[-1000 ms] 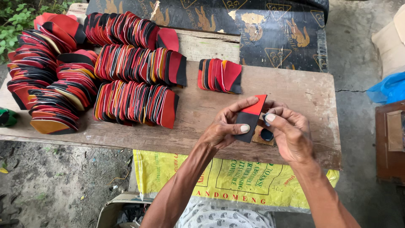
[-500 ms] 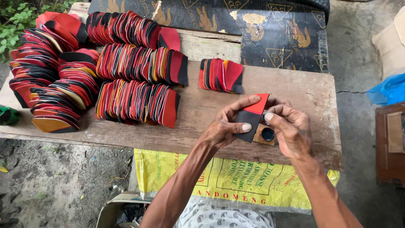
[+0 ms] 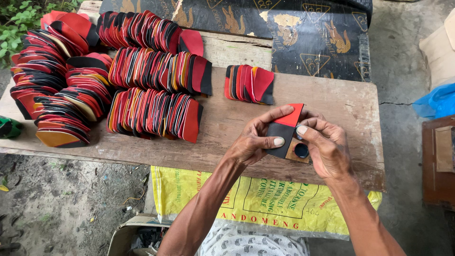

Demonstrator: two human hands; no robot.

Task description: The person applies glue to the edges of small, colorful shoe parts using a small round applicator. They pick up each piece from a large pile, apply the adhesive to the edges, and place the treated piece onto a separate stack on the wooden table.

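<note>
Left hand (image 3: 253, 140) and right hand (image 3: 322, 144) both pinching a flat red-and-black leather-like cut piece (image 3: 284, 130), held just above a rough wooden plank table (image 3: 341, 102). Beneath it, a small wooden block with a round dark disc (image 3: 300, 150). Nearby, a short stack of red and black pieces (image 3: 250, 84); farther left, overlapping rows of like curved pieces (image 3: 151, 90).

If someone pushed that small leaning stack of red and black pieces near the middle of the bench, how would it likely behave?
The small stack would probably topple or fan out rather than slide whole: its pieces stand on edge, leaning loosely on one another. Each piece looks thin and light, like the red and black piece pinched between the left hand and right hand. The rough wooden bench likely resists sliding.
</note>
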